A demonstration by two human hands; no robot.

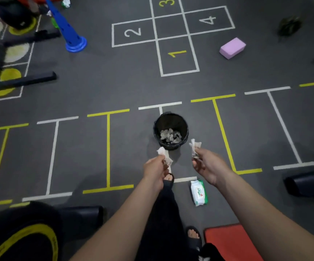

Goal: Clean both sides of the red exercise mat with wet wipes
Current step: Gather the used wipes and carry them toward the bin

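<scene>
One corner of the red mat shows at the bottom right, so its long way cannot be told. Left hand pinches a crumpled wipe; right hand pinches another wipe. Both hang near the black bin. The wipes pack lies lengthwise, pointing toward the bin.

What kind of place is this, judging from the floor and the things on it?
Probably a gym or children's activity room: white hopscotch squares with numbers painted on the dark grey floor, a blue plastic training cone, a lilac foam block and the red exercise mat.
</scene>
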